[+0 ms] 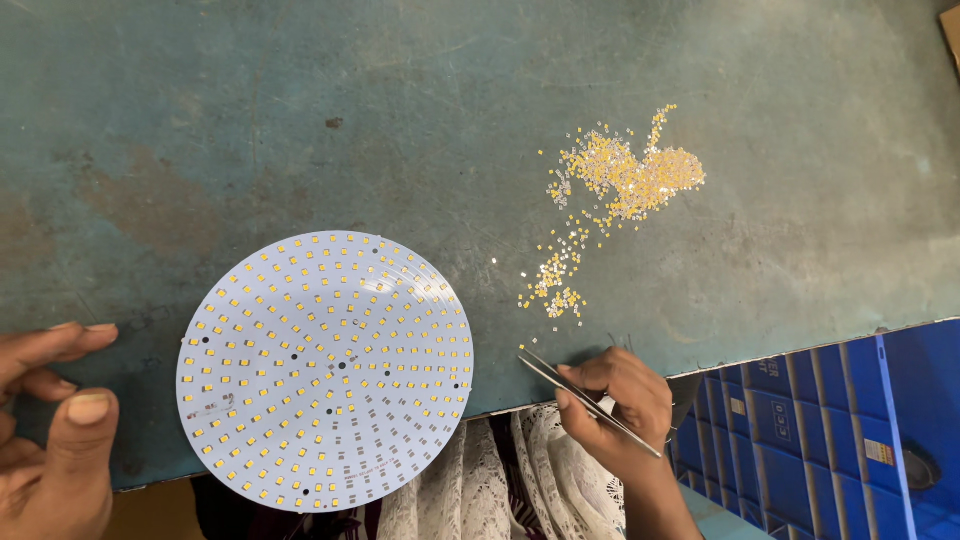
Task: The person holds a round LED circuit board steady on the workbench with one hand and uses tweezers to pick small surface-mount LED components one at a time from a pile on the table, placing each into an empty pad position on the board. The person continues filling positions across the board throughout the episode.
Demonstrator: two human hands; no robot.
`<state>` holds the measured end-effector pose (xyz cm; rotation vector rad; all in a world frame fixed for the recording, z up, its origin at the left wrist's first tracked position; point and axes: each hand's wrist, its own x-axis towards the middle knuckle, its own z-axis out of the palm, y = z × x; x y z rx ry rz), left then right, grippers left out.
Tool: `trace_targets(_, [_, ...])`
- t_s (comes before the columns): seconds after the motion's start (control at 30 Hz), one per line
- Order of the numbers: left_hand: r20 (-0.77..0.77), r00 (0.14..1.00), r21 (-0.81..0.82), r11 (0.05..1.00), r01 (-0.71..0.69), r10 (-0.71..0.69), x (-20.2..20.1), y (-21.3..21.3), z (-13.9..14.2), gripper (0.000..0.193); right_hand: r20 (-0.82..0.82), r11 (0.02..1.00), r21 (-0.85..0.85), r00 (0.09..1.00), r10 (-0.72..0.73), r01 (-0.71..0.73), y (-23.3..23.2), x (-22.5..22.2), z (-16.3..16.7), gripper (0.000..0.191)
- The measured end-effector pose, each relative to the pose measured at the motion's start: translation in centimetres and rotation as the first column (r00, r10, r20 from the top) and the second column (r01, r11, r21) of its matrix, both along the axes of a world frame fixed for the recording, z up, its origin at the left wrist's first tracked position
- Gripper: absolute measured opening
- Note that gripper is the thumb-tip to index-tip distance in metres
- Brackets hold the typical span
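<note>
Right hand (617,405) is pinching tweezers (585,400) like a pencil, tips aiming at chips (625,178) above it, while left hand (52,440), fingers loosely curled, is resting beside the board (325,370).

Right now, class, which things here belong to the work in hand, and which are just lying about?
In the work:
right hand
tweezers
round white board
heap of tiny yellow chips
left hand

Lying about:
blue crates
worn green table

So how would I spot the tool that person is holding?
Start at the round white board dotted with small yellow chips on the teal table. Just right of it, the right hand pinches thin metal tweezers, the only long, shiny thing there.
</note>
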<state>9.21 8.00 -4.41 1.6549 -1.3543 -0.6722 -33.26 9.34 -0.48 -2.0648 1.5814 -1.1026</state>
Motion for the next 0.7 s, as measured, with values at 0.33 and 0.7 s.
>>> trace_targets(0.33, [0.000,0.998,-0.152,0.986,0.062,-0.062,-0.2,-0.1,0.4,0.030,0.011,1.000,-0.001,1.000,-0.005,0.005,0.2,0.5,0.0,0.016])
trace_targets(0.7, [0.023,0.999,-0.327,0.944,0.045,-0.040,-2.7,-3.1,4.7,0.034,0.032,0.950,-0.004,0.950,0.311,-0.311,-1.2,6.6,0.2,0.020])
